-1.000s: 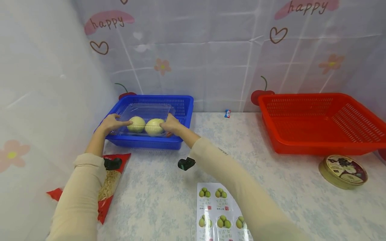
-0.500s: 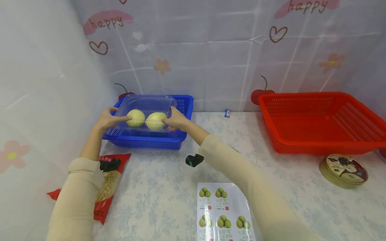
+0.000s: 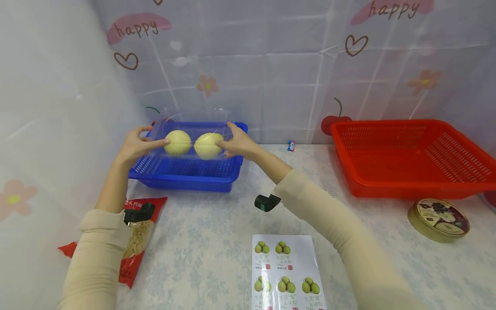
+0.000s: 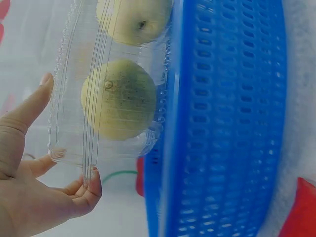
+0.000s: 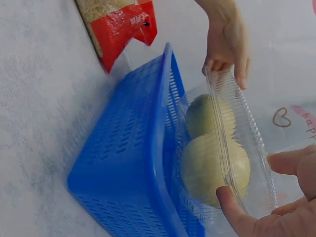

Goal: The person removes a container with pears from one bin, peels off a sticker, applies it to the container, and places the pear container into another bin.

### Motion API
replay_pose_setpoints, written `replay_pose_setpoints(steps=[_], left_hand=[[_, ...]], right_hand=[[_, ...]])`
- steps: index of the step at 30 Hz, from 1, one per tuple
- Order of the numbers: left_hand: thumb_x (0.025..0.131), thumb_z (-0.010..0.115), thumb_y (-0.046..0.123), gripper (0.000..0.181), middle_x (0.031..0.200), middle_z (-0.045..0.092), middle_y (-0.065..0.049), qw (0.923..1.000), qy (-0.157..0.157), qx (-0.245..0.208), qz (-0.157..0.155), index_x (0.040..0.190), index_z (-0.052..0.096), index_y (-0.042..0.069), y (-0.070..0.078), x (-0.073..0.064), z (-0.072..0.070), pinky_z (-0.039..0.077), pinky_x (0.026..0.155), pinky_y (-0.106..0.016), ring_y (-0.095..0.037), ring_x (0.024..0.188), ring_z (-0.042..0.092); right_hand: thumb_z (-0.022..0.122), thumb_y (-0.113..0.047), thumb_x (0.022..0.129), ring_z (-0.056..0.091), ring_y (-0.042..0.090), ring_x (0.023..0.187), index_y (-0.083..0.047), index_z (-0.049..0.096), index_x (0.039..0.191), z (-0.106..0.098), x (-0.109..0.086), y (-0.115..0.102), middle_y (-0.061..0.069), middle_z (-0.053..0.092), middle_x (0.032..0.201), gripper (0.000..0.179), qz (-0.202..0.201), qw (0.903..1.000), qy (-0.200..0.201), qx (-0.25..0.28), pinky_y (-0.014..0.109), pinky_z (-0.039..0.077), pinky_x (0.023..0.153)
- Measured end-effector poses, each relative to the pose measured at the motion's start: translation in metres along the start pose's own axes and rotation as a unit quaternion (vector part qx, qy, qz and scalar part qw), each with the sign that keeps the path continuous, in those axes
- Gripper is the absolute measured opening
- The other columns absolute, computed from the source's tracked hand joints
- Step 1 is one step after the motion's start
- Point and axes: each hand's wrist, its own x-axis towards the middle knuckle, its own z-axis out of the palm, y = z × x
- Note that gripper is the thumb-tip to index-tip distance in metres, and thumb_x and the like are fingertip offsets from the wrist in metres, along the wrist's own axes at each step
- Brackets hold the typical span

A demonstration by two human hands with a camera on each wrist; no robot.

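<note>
Above the blue basket [image 3: 182, 184] at the tabletop [image 3: 201, 241]'s far-left corner, the left hand [image 3: 136, 145] and right hand [image 3: 242, 142] pinch opposite ends of the clear clamshell [image 3: 193, 146], probably to balance its two melons [image 3: 177, 143].

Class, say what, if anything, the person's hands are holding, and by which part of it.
A clear rectangular plastic box, with two round pale yellow fruits inside, is held by its short ends: left hand at one, right hand at the other.
</note>
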Motion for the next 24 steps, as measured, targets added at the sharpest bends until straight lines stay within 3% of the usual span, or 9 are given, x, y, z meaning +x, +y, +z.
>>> replay_pose_setpoints(steps=[4, 7, 15, 18, 24], left_hand=[[0.083, 0.069, 0.04, 0.088, 0.114, 0.045, -0.021, 0.9998, 0.01, 0.005, 0.015, 0.147, 0.023, 0.003, 0.01, -0.006, -0.001, 0.045, 0.065, -0.023, -0.024, 0.087, 0.047], [0.082, 0.07, 0.042, 0.088, 0.118, 0.043, -0.023, 0.9997, 0.014, 0.008, 0.016, 0.148, 0.024, 0.005, 0.017, -0.009, -0.001, 0.045, 0.067, -0.024, -0.027, 0.091, 0.046], [0.08, 0.071, 0.042, 0.088, 0.134, 0.037, -0.025, 0.9987, 0.038, -0.015, 0.029, 0.148, 0.025, 0.01, 0.025, -0.014, 0.004, 0.042, 0.087, -0.043, -0.034, 0.117, 0.038], [0.08, 0.073, 0.04, 0.087, 0.139, 0.036, -0.022, 0.9974, 0.054, -0.026, 0.04, 0.148, 0.028, 0.011, 0.029, -0.016, 0.007, 0.04, 0.092, -0.047, -0.033, 0.122, 0.036], [0.08, 0.074, 0.034, 0.08, 0.143, 0.037, -0.017, 0.9946, 0.069, -0.043, 0.064, 0.147, 0.034, 0.014, 0.034, -0.021, 0.014, 0.039, 0.091, -0.042, -0.03, 0.121, 0.037]], right_hand=[[0.059, -0.019, 0.093, 0.06, 0.03, 0.1, -0.013, 0.004, 0.152, -0.009, -0.006, -0.003, 0.015, 0.025, 0.151, 0.08, -0.014, 0.9999, -0.002, -0.005, 0.034, 0.053, 0.082], [0.059, -0.019, 0.093, 0.058, 0.031, 0.101, -0.012, 0.004, 0.152, -0.015, -0.01, -0.004, 0.018, 0.034, 0.144, 0.081, -0.027, 0.9996, -0.002, -0.006, 0.035, 0.053, 0.083], [0.059, -0.021, 0.093, 0.056, 0.028, 0.094, -0.014, 0.006, 0.152, -0.025, -0.022, -0.003, 0.021, 0.051, 0.12, 0.08, -0.061, 0.998, 0.012, -0.005, 0.04, 0.049, 0.087], [0.06, -0.022, 0.092, 0.053, 0.026, 0.096, -0.015, 0.008, 0.152, -0.027, -0.027, 0.0, 0.02, 0.048, 0.123, 0.08, -0.077, 0.9967, 0.022, -0.014, 0.041, 0.049, 0.087], [0.061, -0.022, 0.091, 0.047, 0.028, 0.114, -0.013, 0.011, 0.152, -0.033, -0.036, 0.006, 0.009, 0.029, 0.149, 0.079, -0.106, 0.993, 0.042, -0.03, 0.039, 0.051, 0.083]])
